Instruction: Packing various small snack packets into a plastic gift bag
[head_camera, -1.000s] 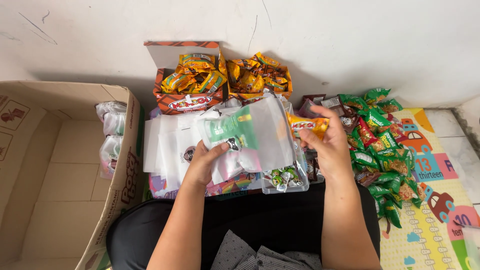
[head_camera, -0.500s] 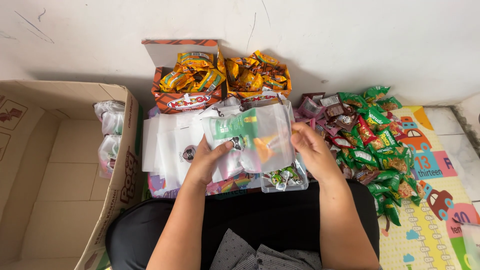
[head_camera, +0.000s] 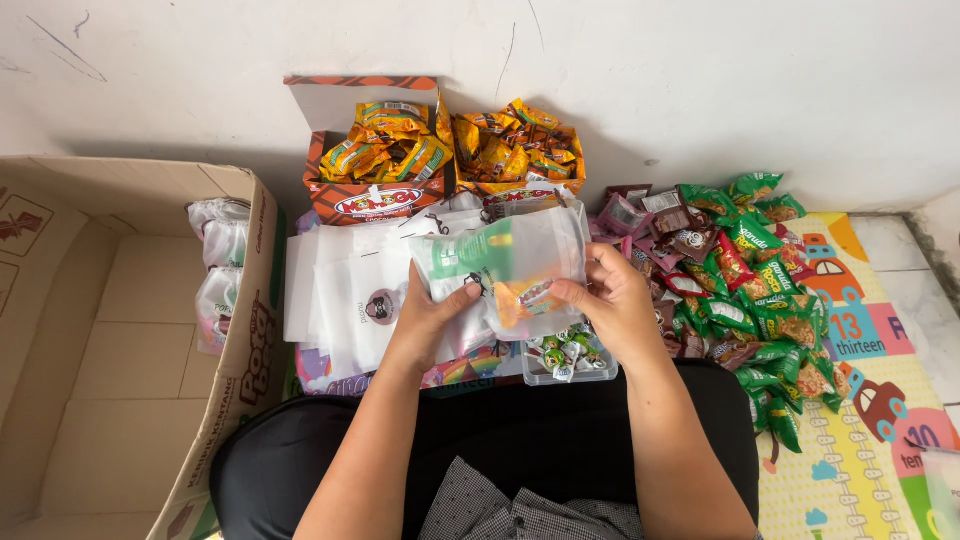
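Both hands meet over our lap: our left hand (head_camera: 432, 318) cups the underside of a clear plastic pouch with a green snack packet inside (head_camera: 505, 262), fingers curled closed around its lower left edge, which keeps the limp film spread out and its mouth facing right. Our right hand (head_camera: 608, 300) pinches shut on the pouch's right edge, thumb and fingertips pressed beside a small orange wrapped snack (head_camera: 522, 297) that sits low inside the film; whether the fingers grip the snack itself or only the plastic, we cannot tell. The pouch hangs just above the stack of flat white printed bags (head_camera: 345, 290) lying on the floor in front of us.

Now the containers. Behind the stack, against the wall, stand two open orange display cartons (head_camera: 378, 203), both heaped with yellow-and-orange snack packets (head_camera: 505, 140). Just below our right hand sits a small clear plastic tub (head_camera: 566, 362) holding green-and-white wrapped sweets. On our left, a big brown cardboard box (head_camera: 110, 380) lies open; only two filled clear pouches (head_camera: 220, 262) sit at its far right corner, its bare floor showing elsewhere. To our right, a loose pile of green snack packets (head_camera: 775, 310) and dark brown ones spreads across a colourful number play mat (head_camera: 880, 400), near our right hand.
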